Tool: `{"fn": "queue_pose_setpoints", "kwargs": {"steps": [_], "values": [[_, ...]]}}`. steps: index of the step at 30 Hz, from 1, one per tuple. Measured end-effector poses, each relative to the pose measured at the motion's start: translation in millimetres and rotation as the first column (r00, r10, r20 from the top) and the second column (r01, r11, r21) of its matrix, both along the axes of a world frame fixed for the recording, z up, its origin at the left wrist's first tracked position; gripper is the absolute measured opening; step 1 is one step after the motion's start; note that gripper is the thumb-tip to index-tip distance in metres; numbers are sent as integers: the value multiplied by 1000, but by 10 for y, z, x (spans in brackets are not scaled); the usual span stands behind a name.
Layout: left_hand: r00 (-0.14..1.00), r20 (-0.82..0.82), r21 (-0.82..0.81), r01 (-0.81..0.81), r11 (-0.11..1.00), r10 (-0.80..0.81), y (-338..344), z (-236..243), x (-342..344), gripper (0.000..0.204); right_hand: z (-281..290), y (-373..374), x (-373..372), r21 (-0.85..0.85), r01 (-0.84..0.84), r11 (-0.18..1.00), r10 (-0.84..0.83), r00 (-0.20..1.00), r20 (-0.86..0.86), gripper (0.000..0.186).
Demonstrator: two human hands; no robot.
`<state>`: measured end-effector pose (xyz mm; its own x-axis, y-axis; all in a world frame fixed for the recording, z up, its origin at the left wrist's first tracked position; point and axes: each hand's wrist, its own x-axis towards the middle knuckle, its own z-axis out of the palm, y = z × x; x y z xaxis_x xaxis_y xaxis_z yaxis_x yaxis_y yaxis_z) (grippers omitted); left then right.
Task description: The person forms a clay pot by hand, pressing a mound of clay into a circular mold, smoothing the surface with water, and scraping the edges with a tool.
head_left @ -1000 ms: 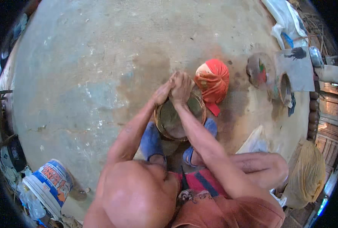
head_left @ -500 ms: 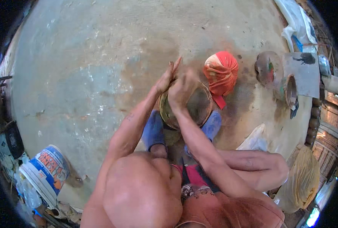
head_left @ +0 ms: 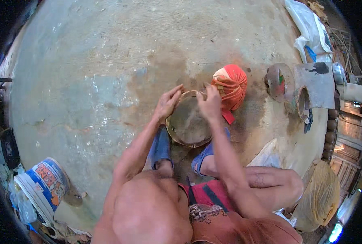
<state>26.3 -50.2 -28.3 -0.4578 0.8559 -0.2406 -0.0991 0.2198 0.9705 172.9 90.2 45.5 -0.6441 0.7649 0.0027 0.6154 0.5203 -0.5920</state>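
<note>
A round, shallow basin (head_left: 189,122) with a brown rim and a dull grey-green inside sits between my feet. My left hand (head_left: 167,105) grips its far left rim, fingers lying along the edge. On the far right rim, my right hand (head_left: 210,102) is closed with the thumb toward the inside and the fingers bent over the edge. Slight blur hides the fingertips' exact contact. Just right of that hand lies a bundle of gathered red-orange cloth (head_left: 233,86), its flat red tail pointing toward me.
My feet wear blue shoes (head_left: 160,146). At right lie a dark rounded pot (head_left: 276,81), a ring-shaped vessel (head_left: 303,101) and a grey board (head_left: 323,91). A white-and-blue bucket (head_left: 42,187) stands at left; a yellowish plastic-wrapped bundle (head_left: 321,199) sits near right.
My hands were close together above the basin's far left edge; now they are apart at its rim. The right hand has moved right and nearer, and the view has shifted slightly.
</note>
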Motion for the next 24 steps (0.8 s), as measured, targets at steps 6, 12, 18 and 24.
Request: {"fn": "queue_pose_setpoints", "kwargs": {"steps": [6, 12, 18, 24], "values": [[949, -305, -125, -126, 984, 83, -236, 410, 353, 73, 130, 563, 100, -157, -365, 918, 397, 837, 376, 91], [880, -475, -293, -162, 942, 4, -88, 359, 323, 70, 31, 507, -67, -225, -417, 880, 469, 700, 538, 96], [878, -477, -316, -203, 927, 29, -42, 370, 391, 62, -16, 409, -33, -218, -288, 932, 360, 803, 475, 82], [856, -516, -345, -227, 911, 18, 5, 306, 398, 54, -46, 376, -94, -180, -224, 958, 286, 809, 514, 79]]}}
